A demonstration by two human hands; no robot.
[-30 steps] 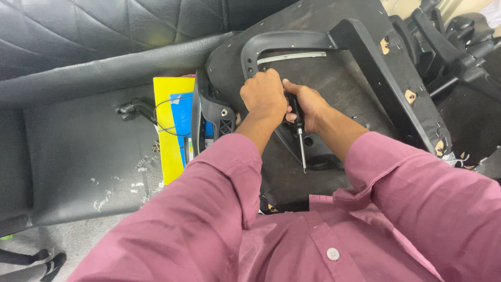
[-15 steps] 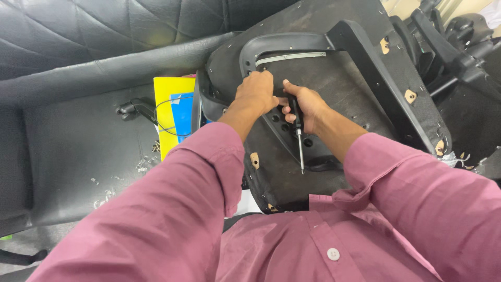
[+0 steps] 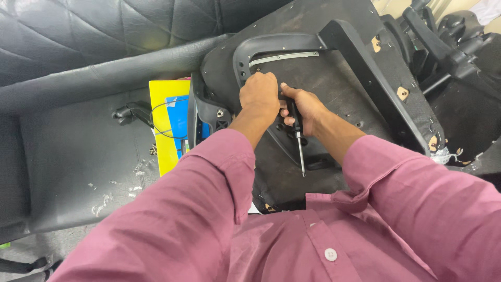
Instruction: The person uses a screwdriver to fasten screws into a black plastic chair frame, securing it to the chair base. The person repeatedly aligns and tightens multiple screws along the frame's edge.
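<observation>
On a black leather sofa seat (image 3: 78,156), an upturned office-chair seat base (image 3: 323,73) lies underside up while a person in a maroon shirt works at it with both hands. Compared with a second ago, the left hand (image 3: 259,96) has shifted slightly up and to the left along the inner edge of the black plastic armrest bracket (image 3: 276,44), and the left sleeve has dropped lower across the view, uncovering more of the dark panel below the wrists; the right hand (image 3: 305,107) and its tool sit almost where they were. The left hand is curled into a closed fist against the bracket's inner corner; what the fingers pinch there cannot be seen. The right hand is wrapped around the black handle of a screwdriver (image 3: 298,138), its thin metal shaft pointing down toward the person and ending free over the panel. The seat base is a dusty, scuffed black board, edged with staples and showing tan patches where the covering is torn. A second straight black armrest arm (image 3: 376,83) crosses it on the right. A yellow and blue box (image 3: 169,120) lies just left of the base, with a dark cable (image 3: 156,117) looped over it. More black chair parts (image 3: 449,47) are stacked at upper right.
</observation>
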